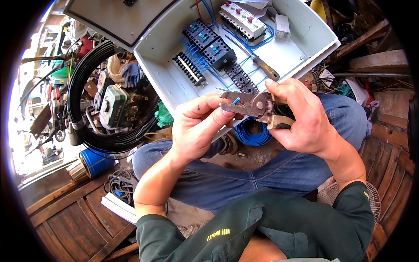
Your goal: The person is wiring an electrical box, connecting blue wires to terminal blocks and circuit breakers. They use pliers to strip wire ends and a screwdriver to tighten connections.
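My right hand (303, 115) is wrapped round the handles of rusty spring-loaded wire strippers (260, 106), their jaws apart and pointing left. A short end of blue wire (236, 101) shows between those jaws. My left hand (198, 122) is closed in a pinch on that wire, its thumb and fingertips against the jaws; the rest of the wire is hidden. Just beyond both hands stands a pale grey electrical enclosure (161, 52). Inside it are black contactors (211, 46), a terminal strip (188, 70), white breakers (242, 21) and a screwdriver (266, 69).
A coil of blue wire (252, 132) lies on the ground between my legs. To the left are a large black cable coil (75, 107), a green metal machine (114, 105) and a blue bucket (97, 163). Wooden slatted panels (83, 222) flank me. A small white box (282, 27) sits inside the enclosure.
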### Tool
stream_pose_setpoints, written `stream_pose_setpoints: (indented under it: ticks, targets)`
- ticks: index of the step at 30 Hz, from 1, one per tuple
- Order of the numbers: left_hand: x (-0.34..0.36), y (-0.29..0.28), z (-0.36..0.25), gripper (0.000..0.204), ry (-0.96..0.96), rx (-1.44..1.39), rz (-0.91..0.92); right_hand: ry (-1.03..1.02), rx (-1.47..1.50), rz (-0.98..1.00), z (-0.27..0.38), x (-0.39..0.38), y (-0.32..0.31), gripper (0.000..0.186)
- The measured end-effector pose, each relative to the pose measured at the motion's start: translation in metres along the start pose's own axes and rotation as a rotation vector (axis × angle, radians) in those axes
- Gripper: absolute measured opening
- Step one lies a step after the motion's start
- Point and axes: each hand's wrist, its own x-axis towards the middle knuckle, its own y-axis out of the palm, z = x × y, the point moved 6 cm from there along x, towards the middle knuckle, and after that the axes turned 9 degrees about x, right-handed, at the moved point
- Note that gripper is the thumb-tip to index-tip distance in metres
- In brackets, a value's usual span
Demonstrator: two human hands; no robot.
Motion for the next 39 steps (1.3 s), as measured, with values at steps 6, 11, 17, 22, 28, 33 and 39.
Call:
stream_pose_setpoints:
  ticks: [6,11,17,22,28,33,39]
  targets:
    - [-0.002,0.001,0.001,0.019,0.010,-0.009,0.028,0.075,0.026,0.015,-0.003,-0.004,0.000,0.055]
    - [-0.002,0.039,-0.004,0.027,0.091,-0.063,-0.061,0.379,0.321,0.057,-0.006,-0.023,-0.015,0.051]
    - [0.032,0.098,0.001,0.023,0.051,0.180,-0.111,0.727,0.670,-0.207,-0.015,-0.088,-0.029,0.058]
    - [0.054,0.140,0.009,0.044,0.034,0.358,-0.032,0.581,0.373,-0.356,-0.004,-0.121,-0.057,0.063]
    - [0.048,0.155,0.023,0.040,-0.158,0.255,0.036,0.608,0.358,-0.792,0.002,-0.135,-0.107,0.070]
    - [0.013,0.122,0.024,0.027,-0.274,0.350,0.141,0.862,0.182,-0.801,-0.019,-0.176,-0.184,0.094]
    - [-0.039,0.075,-0.025,0.021,-0.341,0.011,0.137,0.709,-0.118,-0.408,-0.036,-0.154,-0.217,0.081]
